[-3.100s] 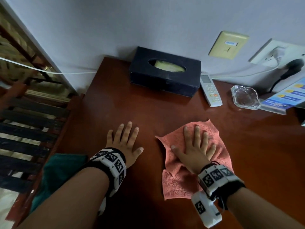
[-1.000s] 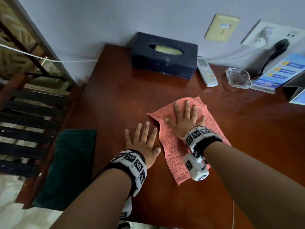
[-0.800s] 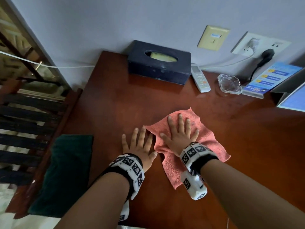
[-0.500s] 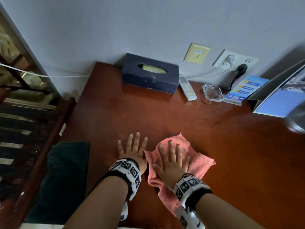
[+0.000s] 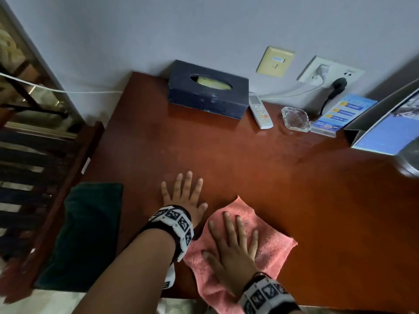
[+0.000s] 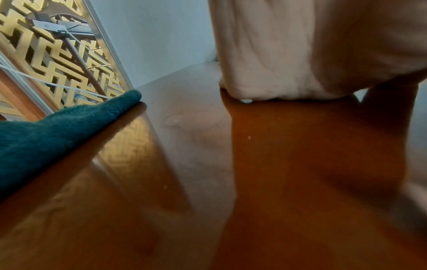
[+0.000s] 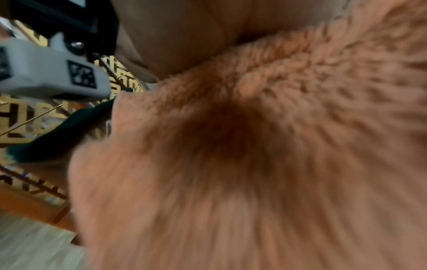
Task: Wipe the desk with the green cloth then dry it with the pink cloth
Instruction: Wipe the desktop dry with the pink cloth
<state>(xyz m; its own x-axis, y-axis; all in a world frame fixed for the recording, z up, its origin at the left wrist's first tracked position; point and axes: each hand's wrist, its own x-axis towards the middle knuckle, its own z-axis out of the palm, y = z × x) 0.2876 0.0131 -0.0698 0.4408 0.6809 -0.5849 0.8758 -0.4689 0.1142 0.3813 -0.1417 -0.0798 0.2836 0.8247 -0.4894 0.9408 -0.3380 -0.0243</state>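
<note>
At the desk's [image 5: 260, 159] near edge we press our right hand [image 5: 233, 252], fingers flat and spread, on the pink cloth [image 5: 272, 248]: drying step, we judge. Left hand [image 5: 183, 198] lies flat and bare on the wood beside it. Green cloth [image 5: 84, 234] sits folded at the left edge. Next strokes need room; tissue box [image 5: 207, 94], remote [image 5: 260, 114] and ashtray [image 5: 295, 118] crowd the back.
</note>
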